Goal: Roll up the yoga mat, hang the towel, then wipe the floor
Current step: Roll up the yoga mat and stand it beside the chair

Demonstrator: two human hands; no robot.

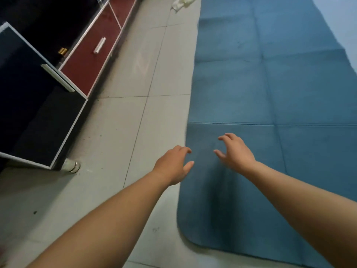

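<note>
A blue yoga mat [270, 93] lies flat and unrolled on the tiled floor [135, 122], its rounded near corner at the bottom. My left hand [173, 165] hovers at the mat's left edge with fingers loosely curled, holding nothing. Over the mat's near part, my right hand [235, 151] is spread with bent fingers and holds nothing. A pale towel [183, 2] lies crumpled on the floor at the top, beside the mat's far left edge.
A low cabinet stands along the left, with red drawer fronts [90, 60] and a dark open door [38, 117]. A small white foot [71, 165] sits under its near corner. Dark specks dot the tiles by the cabinet.
</note>
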